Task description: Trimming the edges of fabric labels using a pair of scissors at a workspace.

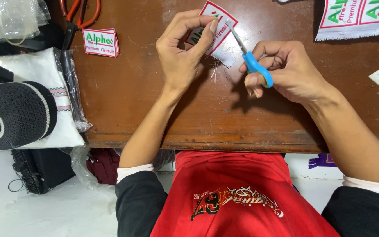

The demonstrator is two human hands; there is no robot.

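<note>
Two hands worked above the bench. The left hand pinched a label. Beside the label, the right hand gripped blue scissors.

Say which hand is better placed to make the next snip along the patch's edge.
Right. The right hand already holds the blue-handled scissors, blades at the edge of the embroidered patch. The left hand is busy pinching the patch steady above the wooden table.

Light: bright, even, from above | Shadows: soft, dark under both hands on table | Glare: mild sheen on plastic bag, top left | Focus: sharp centre | Blur: slight at scissors | Edges: slight wide-angle stretch
</note>
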